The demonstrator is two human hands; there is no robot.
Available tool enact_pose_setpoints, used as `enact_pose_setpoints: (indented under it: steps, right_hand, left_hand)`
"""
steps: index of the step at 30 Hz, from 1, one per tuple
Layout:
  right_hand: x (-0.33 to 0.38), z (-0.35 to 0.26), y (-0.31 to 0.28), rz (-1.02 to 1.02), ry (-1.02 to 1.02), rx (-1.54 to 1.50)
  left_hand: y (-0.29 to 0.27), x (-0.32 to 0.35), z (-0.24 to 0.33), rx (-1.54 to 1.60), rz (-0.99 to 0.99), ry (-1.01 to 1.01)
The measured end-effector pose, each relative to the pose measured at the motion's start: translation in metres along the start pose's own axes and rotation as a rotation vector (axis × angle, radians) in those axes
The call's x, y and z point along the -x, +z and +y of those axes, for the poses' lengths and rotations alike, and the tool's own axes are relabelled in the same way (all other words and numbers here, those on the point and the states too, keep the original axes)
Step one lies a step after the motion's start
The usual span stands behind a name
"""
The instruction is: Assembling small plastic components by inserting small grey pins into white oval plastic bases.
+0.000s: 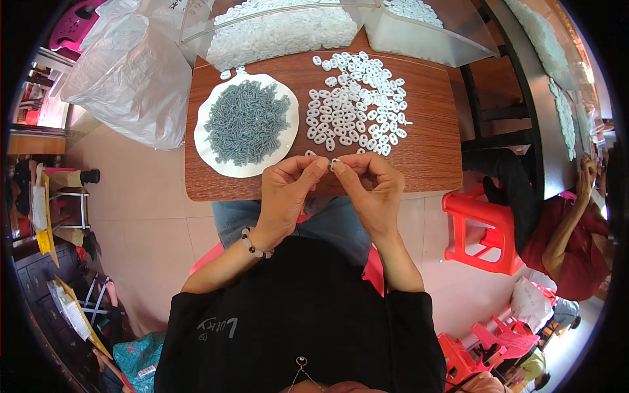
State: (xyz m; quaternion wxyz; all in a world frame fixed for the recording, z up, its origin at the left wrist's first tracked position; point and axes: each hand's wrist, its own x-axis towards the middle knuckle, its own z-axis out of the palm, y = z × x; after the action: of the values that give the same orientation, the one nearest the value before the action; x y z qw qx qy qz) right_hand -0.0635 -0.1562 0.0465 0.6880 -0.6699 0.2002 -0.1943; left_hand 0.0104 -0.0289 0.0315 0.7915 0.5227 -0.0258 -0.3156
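Observation:
My left hand [285, 193] and my right hand [375, 196] meet above the near edge of the wooden table, fingertips almost touching. Between the right thumb and forefinger is a small white oval piece [334, 164]. The left thumb and forefinger are pinched together beside it; whatever they hold is hidden. A white wavy-rimmed plate [208, 157], left of centre, bears a heap of small grey-blue thin metal-looking parts [247, 121]. Many loose white oval pieces with two holes [341, 114] are spread beyond my right hand, and a few lie by the plate's far rim.
Two clear bins [282, 49] [432, 46] of white pieces stand at the table's far side. A large translucent plastic bag [134, 92] hangs at the left. To the right are a red stool [485, 226], a dark-framed table and a seated person in dark red [567, 242].

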Motion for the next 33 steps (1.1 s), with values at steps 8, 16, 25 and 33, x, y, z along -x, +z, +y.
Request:
enact_pose_setpoints:
  steps: [8, 16, 25, 33]
  right_hand:
    - [0.000, 0.000, 0.000, -0.015, 0.066, -0.093]
    - [0.003, 0.005, 0.003, 0.005, 0.089, -0.134]
    - [0.004, 0.002, 0.004, -0.004, 0.117, -0.208]
    - [0.001, 0.009, 0.002, 0.002, 0.056, -0.130]
  left_hand:
    - [-0.004, 0.000, -0.001, -0.036, -0.013, 0.002]
    - [-0.001, 0.003, -0.003, 0.013, 0.016, -0.035]
    - [-0.001, 0.005, -0.005, 0.043, 0.024, -0.039]
    - [-0.003, 0.004, -0.004, 0.037, 0.012, -0.026]
